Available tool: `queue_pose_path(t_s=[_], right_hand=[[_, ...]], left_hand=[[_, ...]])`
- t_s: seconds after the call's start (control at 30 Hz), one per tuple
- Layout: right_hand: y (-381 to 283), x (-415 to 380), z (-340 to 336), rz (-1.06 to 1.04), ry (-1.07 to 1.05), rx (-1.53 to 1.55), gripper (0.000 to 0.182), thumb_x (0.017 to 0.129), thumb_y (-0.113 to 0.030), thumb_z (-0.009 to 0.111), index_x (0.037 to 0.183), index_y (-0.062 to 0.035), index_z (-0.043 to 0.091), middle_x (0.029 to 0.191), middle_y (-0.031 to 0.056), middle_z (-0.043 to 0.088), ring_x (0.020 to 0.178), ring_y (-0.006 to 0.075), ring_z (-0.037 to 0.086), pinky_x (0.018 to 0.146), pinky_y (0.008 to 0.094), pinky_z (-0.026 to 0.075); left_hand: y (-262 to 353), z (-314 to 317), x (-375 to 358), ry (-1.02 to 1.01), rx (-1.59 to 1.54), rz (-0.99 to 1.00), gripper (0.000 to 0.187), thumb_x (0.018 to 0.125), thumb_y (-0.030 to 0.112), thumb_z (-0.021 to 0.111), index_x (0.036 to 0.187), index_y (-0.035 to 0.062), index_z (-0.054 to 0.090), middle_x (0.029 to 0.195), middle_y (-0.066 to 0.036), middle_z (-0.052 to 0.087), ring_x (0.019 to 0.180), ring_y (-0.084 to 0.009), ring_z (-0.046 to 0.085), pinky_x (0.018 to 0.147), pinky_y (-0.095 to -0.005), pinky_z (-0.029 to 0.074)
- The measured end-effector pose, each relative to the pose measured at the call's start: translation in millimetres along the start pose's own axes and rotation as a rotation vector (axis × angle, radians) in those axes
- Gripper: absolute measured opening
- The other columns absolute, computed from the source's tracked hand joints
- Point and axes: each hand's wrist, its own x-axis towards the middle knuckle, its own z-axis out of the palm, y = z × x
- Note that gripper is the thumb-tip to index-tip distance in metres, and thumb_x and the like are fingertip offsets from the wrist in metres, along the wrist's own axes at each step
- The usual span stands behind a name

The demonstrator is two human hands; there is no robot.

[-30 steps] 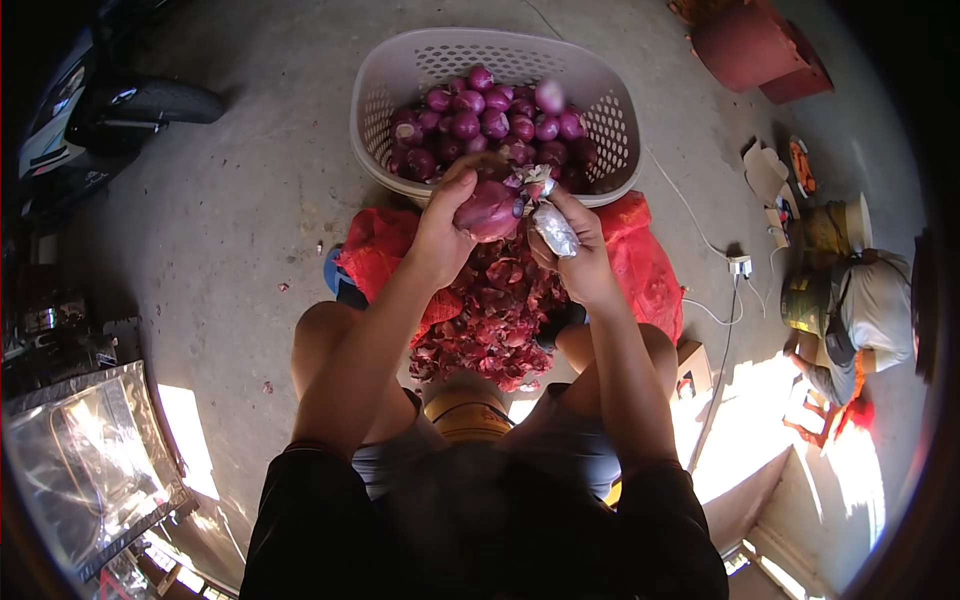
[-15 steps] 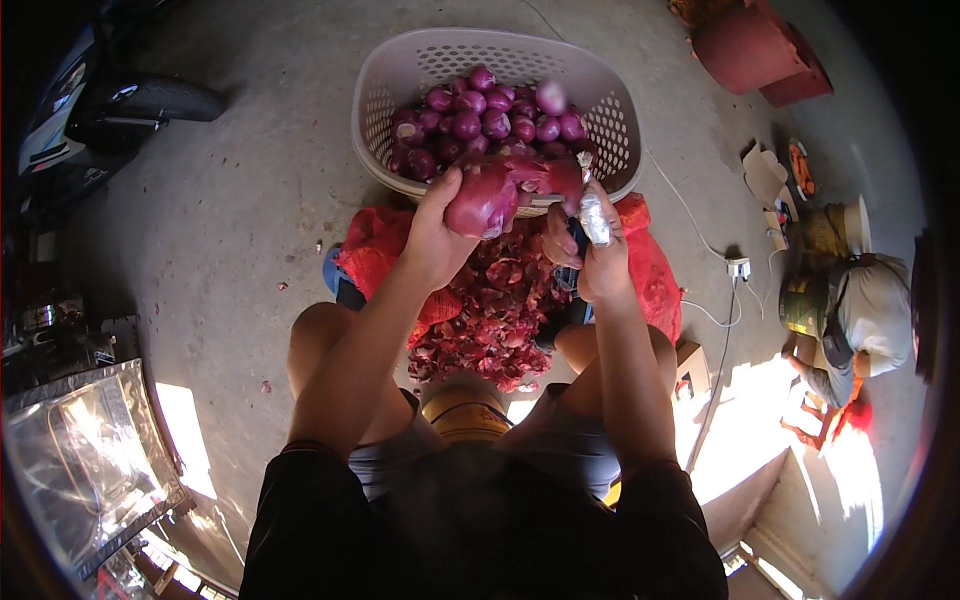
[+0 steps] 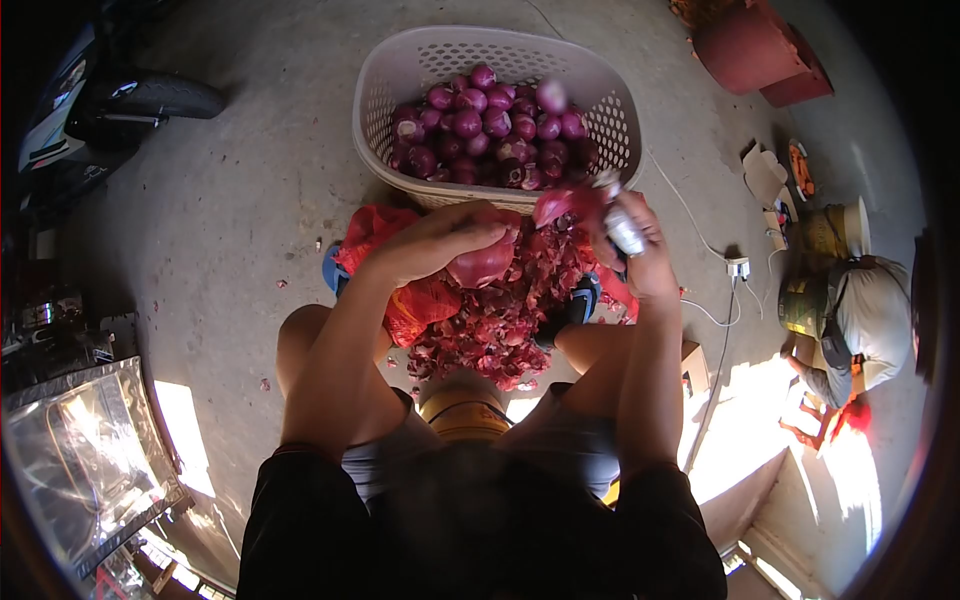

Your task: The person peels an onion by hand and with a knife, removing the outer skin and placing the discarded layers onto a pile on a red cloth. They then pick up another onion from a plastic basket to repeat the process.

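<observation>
The left hand (image 3: 435,245), now lowered over the peel pile (image 3: 500,320), is gripping the onion (image 3: 483,265) while the right hand (image 3: 640,255), clutching a knife (image 3: 620,225), is pulling a skin strip (image 3: 560,205) away, baring it further.

Left hand (image 3: 440,245) palm down, fingers curled closed around what it holds, forearm reaching forward from the left knee. Right hand (image 3: 640,250) raised, fist clenched, wrist bent, well apart from the left, forearm nearly straight ahead.
</observation>
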Motion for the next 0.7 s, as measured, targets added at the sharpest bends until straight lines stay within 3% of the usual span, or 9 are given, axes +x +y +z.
queue_pose_path(t_s=[0.03,0.07,0.1,0.2,0.37,0.57,0.7], right_hand=[[-2.2,-3.4,-1.9,0.100,-0.003,-0.196,0.036,0.088,-0.015,0.053,0.124,-0.0120,0.050,0.074,0.0040,0.056,0.055,0.0062,0.047,0.047,0.0166,0.037],[2.9,-5.7,1.1,0.094,-0.039,-0.483,0.034,0.086,-0.014,0.057,0.120,-0.0060,0.053,0.090,0.0016,0.061,0.078,0.0083,0.055,0.065,0.0211,0.045],[-2.2,-6.3,13.9,0.221,-0.132,-0.546,0.036,0.086,-0.022,0.057,0.119,-0.0066,0.053,0.097,0.0052,0.063,0.092,0.0163,0.057,0.080,0.0284,0.045],[12.6,-2.2,11.0,0.477,-0.278,-1.150,0.048,0.085,-0.042,0.055,0.122,-0.0135,0.051,0.106,0.0170,0.059,0.094,0.0292,0.058,0.081,0.0353,0.045],[30.3,-5.1,8.3,0.352,-0.192,-1.136,0.058,0.084,-0.047,0.054,0.128,-0.0118,0.043,0.111,0.0167,0.058,0.096,0.0285,0.059,0.081,0.0361,0.044],[2.4,0.7,21.4,0.380,-0.189,-1.049,0.057,0.084,-0.045,0.056,0.125,-0.0070,0.045,0.109,0.0175,0.059,0.094,0.0289,0.059,0.080,0.0361,0.045],[5.4,0.7,18.0,0.293,-0.047,-1.022,0.052,0.084,-0.038,0.058,0.123,-0.0052,0.047,0.102,0.0170,0.061,0.090,0.0272,0.060,0.078,0.0345,0.045]], left_hand=[[0.2,0.5,0.0,0.015,0.059,-0.094,0.045,0.092,0.034,0.046,0.125,0.0031,0.047,0.120,-0.008,0.052,0.111,-0.0161,0.047,0.097,-0.0289,0.033],[-3.0,0.2,1.9,-0.034,0.066,-0.084,0.047,0.093,0.037,0.042,0.125,0.0029,0.047,0.120,-0.008,0.052,0.112,-0.0152,0.047,0.096,-0.0264,0.033],[-8.6,0.9,2.3,-0.025,0.151,-0.132,0.046,0.094,0.037,0.041,0.125,0.0025,0.046,0.120,-0.008,0.052,0.112,-0.0153,0.047,0.097,-0.0264,0.033],[-27.9,2.1,6.7,-0.005,0.319,-0.214,0.046,0.094,0.035,0.040,0.125,0.0017,0.045,0.121,-0.009,0.052,0.113,-0.0157,0.046,0.097,-0.0266,0.033],[-20.8,1.7,12.3,-0.082,0.153,-0.172,0.043,0.094,0.032,0.040,0.124,0.0012,0.046,0.120,-0.008,0.051,0.112,-0.0158,0.045,0.097,-0.0270,0.031],[-10.6,9.6,12.6,0.171,-0.059,-0.137,0.033,0.094,0.023,0.038,0.115,0.0004,0.050,0.112,-0.006,0.052,0.109,-0.0149,0.045,0.098,-0.0261,0.029],[-19.8,9.8,14.7,0.308,-0.098,-0.018,0.026,0.093,0.020,0.037,0.104,0.0027,0.051,0.101,-0.005,0.053,0.093,-0.0122,0.048,0.086,-0.0262,0.037]])
